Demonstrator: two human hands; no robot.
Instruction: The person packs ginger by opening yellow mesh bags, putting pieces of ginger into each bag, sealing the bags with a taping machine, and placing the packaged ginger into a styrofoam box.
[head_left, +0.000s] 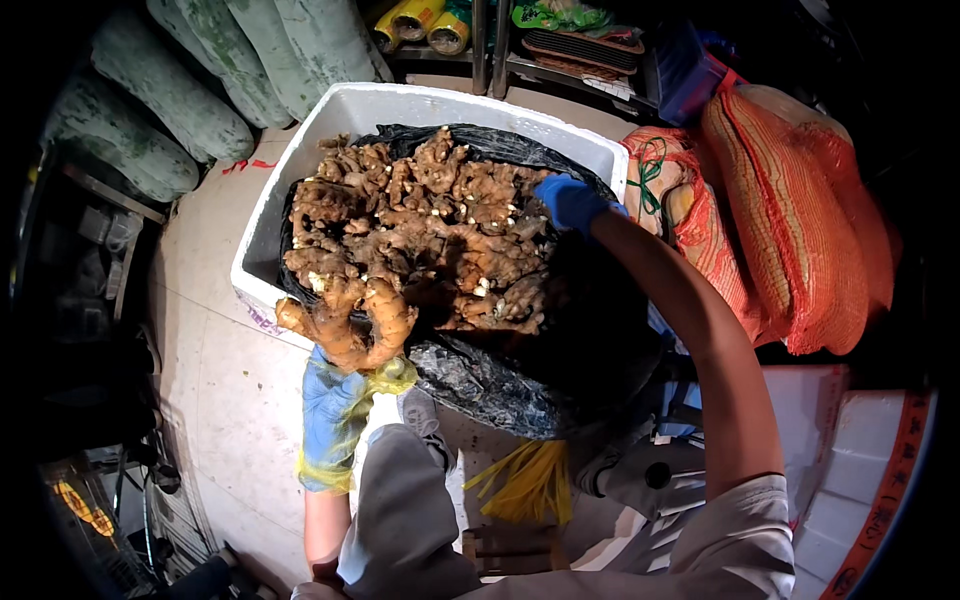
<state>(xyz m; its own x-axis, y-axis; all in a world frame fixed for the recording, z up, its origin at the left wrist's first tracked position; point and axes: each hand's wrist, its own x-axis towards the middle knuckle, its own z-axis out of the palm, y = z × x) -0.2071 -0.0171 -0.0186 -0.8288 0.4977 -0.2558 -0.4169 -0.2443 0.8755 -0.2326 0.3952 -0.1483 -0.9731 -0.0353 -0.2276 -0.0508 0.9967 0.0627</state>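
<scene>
A white foam box (271, 217) lined with black plastic (487, 382) holds a heap of ginger (450, 210). My left hand (328, 397), in a blue glove with a yellow mesh bag (324, 474) drawn over it, grips a curved piece of ginger (349, 322) at the box's near left corner. At the right side of the heap is my right hand (574, 201), also gloved in blue. Its fingertips touch the ginger or the liner; what lies under them is hidden. Deep shadow covers the heap's near right part.
Large winter melons (157, 97) lean at the back left. Red mesh sacks (795, 217) stand on the right, above white foam boxes (847, 457). Yellow mesh strips (529, 480) hang below the box, between my legs. A shelf with yellow rolls (420, 22) is behind.
</scene>
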